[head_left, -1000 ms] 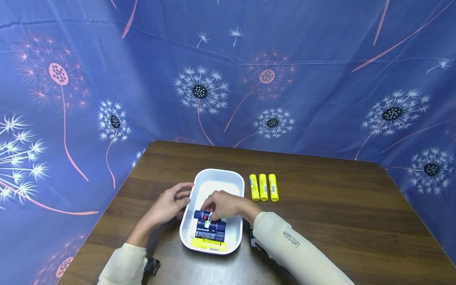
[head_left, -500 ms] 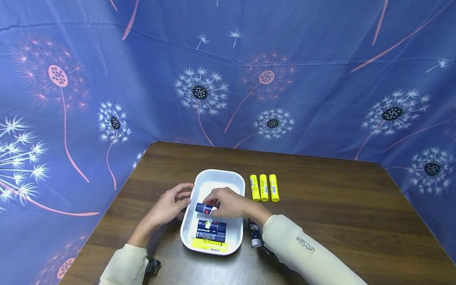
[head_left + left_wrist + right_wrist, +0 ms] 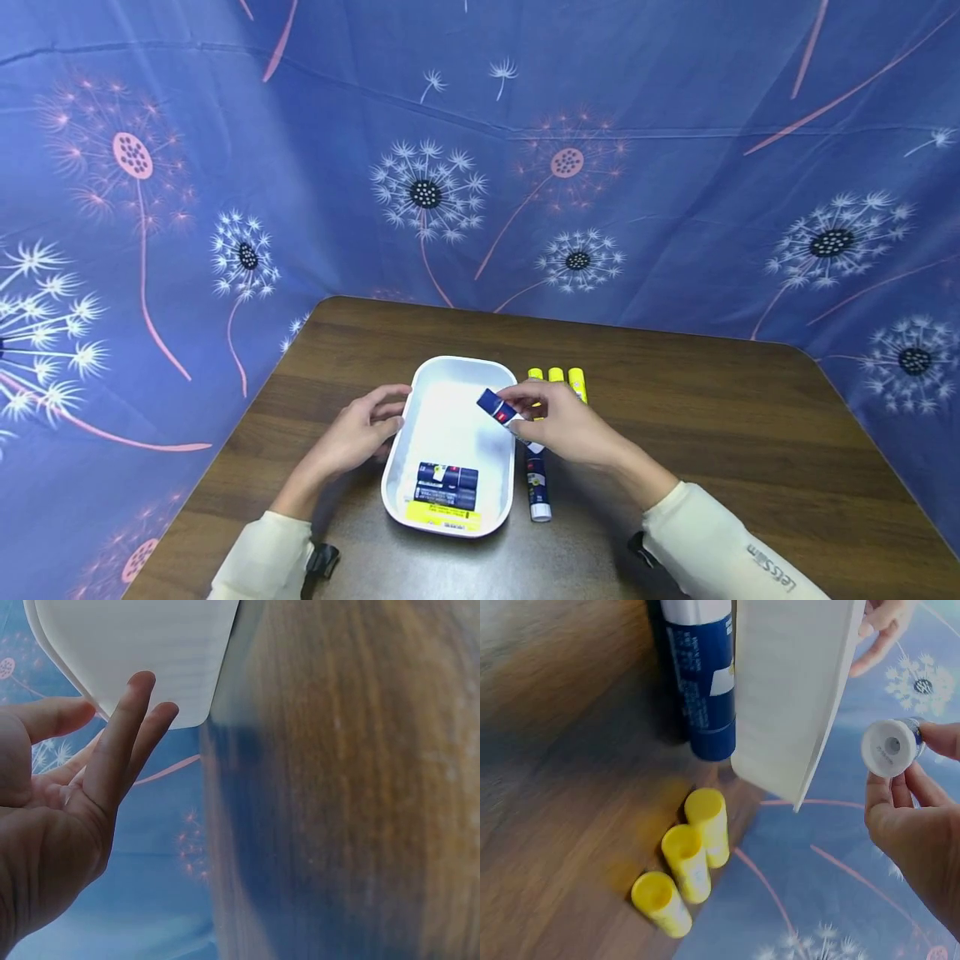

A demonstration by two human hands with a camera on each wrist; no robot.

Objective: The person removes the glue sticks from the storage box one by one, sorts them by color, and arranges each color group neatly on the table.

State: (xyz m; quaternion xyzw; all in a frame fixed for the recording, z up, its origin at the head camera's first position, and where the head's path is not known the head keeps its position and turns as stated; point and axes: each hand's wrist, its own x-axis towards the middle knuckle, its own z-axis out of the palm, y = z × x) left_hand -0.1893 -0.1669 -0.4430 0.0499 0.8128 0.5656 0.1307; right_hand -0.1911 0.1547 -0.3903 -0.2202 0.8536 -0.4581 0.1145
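Observation:
My right hand (image 3: 564, 423) pinches a navy glue stick (image 3: 497, 406) over the right rim of a white tray (image 3: 450, 363). The right wrist view shows its white round end (image 3: 889, 750) towards the camera, between thumb and fingertips. My left hand (image 3: 365, 425) rests at the tray's left side. In the left wrist view, its extended fingers (image 3: 120, 742) touch the outer wall. Inside the tray's near end lie two navy glue sticks (image 3: 447, 487) and, below them, yellow glue-stick labelling (image 3: 442, 517).
Three yellow glue sticks (image 3: 576, 382) lie in a row right of the tray, partly behind my right hand. Another navy glue stick (image 3: 537, 483) with a white end lies close along the tray's right side. A dandelion-print cloth (image 3: 675, 167) hangs behind the wooden table (image 3: 712, 400).
My right hand has lifted the navy glue stick off the others in the tray and carried it right to the rim. The left hand has stayed at the tray's side.

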